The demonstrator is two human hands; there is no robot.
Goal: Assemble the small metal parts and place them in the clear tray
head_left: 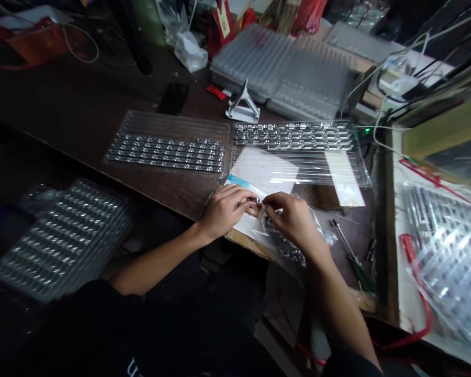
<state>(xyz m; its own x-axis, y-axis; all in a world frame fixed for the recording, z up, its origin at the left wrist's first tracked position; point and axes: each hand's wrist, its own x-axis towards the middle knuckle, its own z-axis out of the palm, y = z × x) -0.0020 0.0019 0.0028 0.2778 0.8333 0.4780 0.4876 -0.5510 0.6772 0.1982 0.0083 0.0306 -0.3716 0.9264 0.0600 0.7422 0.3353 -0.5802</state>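
My left hand pinches a small shiny metal part between thumb and fingers, above the front edge of the table. Close beside it, my right hand has its fingers pressed together at the part's right end; whether they grip the part or something smaller I cannot make out. Below the right hand lies a clear plastic bag with small metal pieces in it. A white sheet lies under and behind the hands. Beyond it, a clear ridged tray holds rows of similar metal parts.
Another part-filled tray lies to the left, a stack of filled trays lower left. A phone, a metal stand and stacked clear trays are farther back. A green-handled screwdriver lies right; cables run behind.
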